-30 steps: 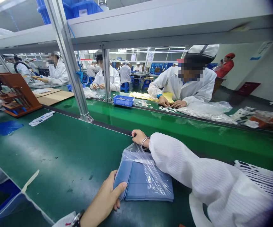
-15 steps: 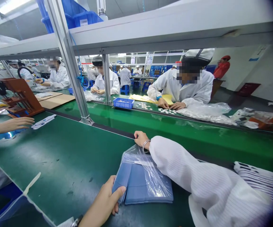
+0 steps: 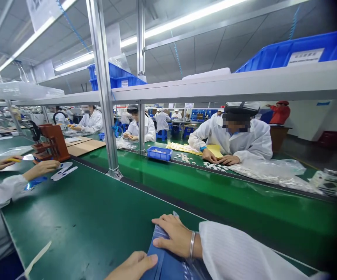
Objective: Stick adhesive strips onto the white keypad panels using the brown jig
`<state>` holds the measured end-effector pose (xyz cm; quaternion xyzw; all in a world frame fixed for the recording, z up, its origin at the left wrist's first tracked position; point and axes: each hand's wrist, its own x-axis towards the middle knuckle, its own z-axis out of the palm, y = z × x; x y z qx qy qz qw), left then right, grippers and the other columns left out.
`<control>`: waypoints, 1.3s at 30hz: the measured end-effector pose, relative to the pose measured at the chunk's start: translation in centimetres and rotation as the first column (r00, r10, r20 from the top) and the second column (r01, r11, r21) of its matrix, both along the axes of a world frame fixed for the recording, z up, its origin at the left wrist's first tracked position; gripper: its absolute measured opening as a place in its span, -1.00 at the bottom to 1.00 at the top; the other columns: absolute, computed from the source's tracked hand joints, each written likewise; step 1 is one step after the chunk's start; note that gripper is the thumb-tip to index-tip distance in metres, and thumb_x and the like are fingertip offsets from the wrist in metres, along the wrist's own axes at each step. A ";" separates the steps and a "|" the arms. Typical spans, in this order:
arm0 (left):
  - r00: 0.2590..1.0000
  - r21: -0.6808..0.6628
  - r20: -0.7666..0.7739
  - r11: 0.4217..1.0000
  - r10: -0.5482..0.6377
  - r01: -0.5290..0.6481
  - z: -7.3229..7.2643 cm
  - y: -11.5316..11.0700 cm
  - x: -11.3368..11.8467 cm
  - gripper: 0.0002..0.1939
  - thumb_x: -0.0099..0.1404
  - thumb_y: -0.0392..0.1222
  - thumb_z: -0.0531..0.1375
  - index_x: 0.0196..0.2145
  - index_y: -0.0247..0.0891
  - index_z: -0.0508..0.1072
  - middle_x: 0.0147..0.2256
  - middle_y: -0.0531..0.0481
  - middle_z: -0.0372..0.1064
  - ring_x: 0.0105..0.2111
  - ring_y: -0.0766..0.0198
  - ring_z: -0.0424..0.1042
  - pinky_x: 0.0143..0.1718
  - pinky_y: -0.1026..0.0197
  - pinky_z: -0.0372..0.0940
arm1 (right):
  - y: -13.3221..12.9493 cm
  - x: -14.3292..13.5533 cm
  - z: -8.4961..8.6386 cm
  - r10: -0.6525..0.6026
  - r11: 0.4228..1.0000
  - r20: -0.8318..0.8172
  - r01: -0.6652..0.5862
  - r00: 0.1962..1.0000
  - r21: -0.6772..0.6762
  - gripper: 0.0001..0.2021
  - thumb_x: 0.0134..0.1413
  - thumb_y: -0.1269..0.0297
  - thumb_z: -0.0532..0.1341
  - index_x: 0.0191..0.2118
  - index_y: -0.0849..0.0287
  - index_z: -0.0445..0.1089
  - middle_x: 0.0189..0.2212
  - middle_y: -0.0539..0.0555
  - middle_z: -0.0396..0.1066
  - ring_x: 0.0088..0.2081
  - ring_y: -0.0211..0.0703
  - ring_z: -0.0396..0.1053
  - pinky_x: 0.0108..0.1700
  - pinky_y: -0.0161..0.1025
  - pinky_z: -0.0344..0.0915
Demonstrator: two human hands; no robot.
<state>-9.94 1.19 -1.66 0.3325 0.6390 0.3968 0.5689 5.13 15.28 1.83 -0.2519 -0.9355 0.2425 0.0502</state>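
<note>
A blue flat stack in clear plastic wrapping [image 3: 168,264] lies at the bottom centre, partly cut off by the frame's lower edge. My left hand [image 3: 136,266] grips its left edge, thumb on top and the other fingers partly hidden. Across the far end of the package lies my right hand [image 3: 176,235], palm down, with its fingers spread over the plastic. A bit of clear film pokes out beyond the fingers.
A green belt [image 3: 145,173] runs behind the green table [image 3: 78,217]. A metal post [image 3: 104,97] holds up a shelf. Across the belt, a person [image 3: 235,136] handles small white pieces near a blue basket [image 3: 159,153]. At left, a co-worker's hands are beside a brown fixture [image 3: 51,144].
The view has tilted up, so the package sits lower in it. My right hand has gone from pinching the plastic's far end to lying spread on the package. My left hand still holds the edge.
</note>
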 end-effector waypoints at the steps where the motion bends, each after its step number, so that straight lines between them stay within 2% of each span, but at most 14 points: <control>1: 1.000 -0.006 0.004 1.000 0.012 -0.012 0.1 0.2 0.2 -0.55 -0.01 0.20 0.28 -0.37 -0.24 0.39 -0.31 -0.07 0.38 -0.17 0.09 0.40 -0.25 0.20 0.35 | -0.3 0.1 -0.5 -0.012 1.000 -0.026 0.012 1.000 -0.004 -0.41 0.02 -0.08 0.16 0.15 0.05 0.23 -0.06 0.17 0.33 -0.02 0.05 0.23 0.08 -0.01 0.04; 5: 1.000 -0.053 0.022 0.999 0.004 -0.003 0.3 1.6 0.8 -0.49 -0.03 0.16 0.30 -0.29 -0.29 0.34 -0.41 -0.03 0.38 -0.45 0.26 0.43 -0.52 0.29 0.31 | -0.7 0.2 -1.4 -0.072 0.997 -0.102 0.072 0.992 0.002 -0.58 0.21 0.10 0.01 0.14 0.04 0.26 -0.13 0.14 0.35 -0.06 -0.01 0.26 0.06 -0.08 0.08; 8: 0.996 -0.099 0.041 0.992 -0.075 0.079 0.8 2.2 1.0 -0.40 -0.09 0.15 0.32 -0.22 -0.33 0.31 -0.44 -0.07 0.42 -0.62 0.29 0.39 -0.71 0.33 0.20 | -1.0 0.2 -1.3 -0.076 0.991 -0.142 0.091 0.987 0.100 -0.61 0.26 0.15 -0.05 0.12 0.04 0.27 -0.17 0.15 0.34 -0.10 -0.01 0.25 0.07 -0.05 0.07; 12: 0.987 -0.119 0.036 0.980 -0.154 0.157 1.5 2.2 1.2 -0.33 -0.09 0.16 0.33 -0.17 -0.36 0.24 -0.47 -0.17 0.46 -0.71 0.25 0.38 -0.79 0.33 0.13 | -1.4 -0.1 -0.8 -0.068 0.971 -0.147 0.099 0.987 0.216 -0.65 0.29 0.22 -0.11 -0.03 0.08 0.38 -0.22 0.16 0.31 -0.15 -0.02 0.24 -0.04 -0.10 0.15; 15: 0.986 -0.101 -0.019 0.981 -0.168 0.165 1.7 2.0 1.4 -0.35 -0.06 0.15 0.33 -0.18 -0.32 0.19 -0.55 -0.06 0.43 -0.75 0.31 0.35 -0.78 0.35 0.16 | -0.6 -0.7 -0.6 -0.086 0.978 -0.137 0.110 0.987 0.176 -0.65 0.30 0.24 -0.11 -0.21 0.14 0.41 -0.27 0.15 0.32 -0.22 -0.08 0.28 -0.17 -0.20 0.17; 18: 0.977 -0.073 -0.081 0.978 -0.200 0.194 1.8 1.9 1.5 -0.36 -0.06 0.18 0.32 -0.22 -0.30 0.18 -0.63 0.06 0.36 -0.78 0.37 0.29 -0.78 0.38 0.17 | 1.3 -1.8 -0.9 -0.098 0.989 -0.125 0.110 0.987 0.098 -0.61 0.31 0.19 -0.11 -0.36 0.17 0.39 -0.42 0.07 0.37 -0.36 -0.19 0.32 -0.27 -0.27 0.17; 21: 0.965 -0.055 -0.138 0.974 -0.225 0.219 1.9 1.6 1.5 -0.38 -0.05 0.19 0.31 -0.23 -0.29 0.18 -0.61 0.10 0.34 -0.77 0.41 0.28 -0.78 0.40 0.17 | 3.2 -2.8 -1.6 -0.090 0.995 -0.118 0.093 0.989 0.019 -0.60 0.30 0.18 -0.07 -0.44 0.21 0.37 -0.49 0.01 0.39 -0.40 -0.25 0.34 -0.28 -0.29 0.21; 26: 0.941 -0.041 -0.247 0.973 -0.230 0.227 1.6 1.0 1.8 -0.44 0.05 0.15 0.25 -0.19 -0.33 0.19 -0.51 0.07 0.34 -0.77 0.45 0.25 -0.78 0.40 0.16 | 4.9 -3.6 -2.4 -0.081 0.996 -0.076 0.078 0.994 -0.043 -0.74 0.23 0.15 0.09 -0.29 0.27 0.37 -0.37 0.02 0.41 -0.34 -0.26 0.38 -0.21 -0.18 0.34; 30: 0.919 -0.040 -0.321 0.973 -0.230 0.229 1.4 0.5 1.9 -0.48 0.09 0.13 0.21 -0.19 -0.32 0.19 -0.46 0.06 0.33 -0.78 0.49 0.21 -0.81 0.41 0.11 | 5.2 -3.7 -2.4 -0.081 0.996 -0.039 0.079 0.996 -0.043 -0.77 0.21 0.19 0.11 -0.17 0.26 0.36 -0.24 0.06 0.40 -0.25 -0.22 0.39 -0.18 -0.14 0.37; 39: 0.901 -0.051 -0.338 0.962 -0.270 0.269 2.6 0.0 1.6 -0.49 0.11 0.15 0.20 -0.20 -0.32 0.19 -0.47 0.07 0.32 -0.77 0.52 0.18 -0.81 0.45 0.02 | 5.0 -2.6 -1.3 -0.100 0.995 0.001 0.100 0.995 0.015 -0.77 0.21 0.20 0.12 -0.14 0.25 0.36 -0.20 0.08 0.40 -0.21 -0.19 0.39 -0.14 -0.11 0.36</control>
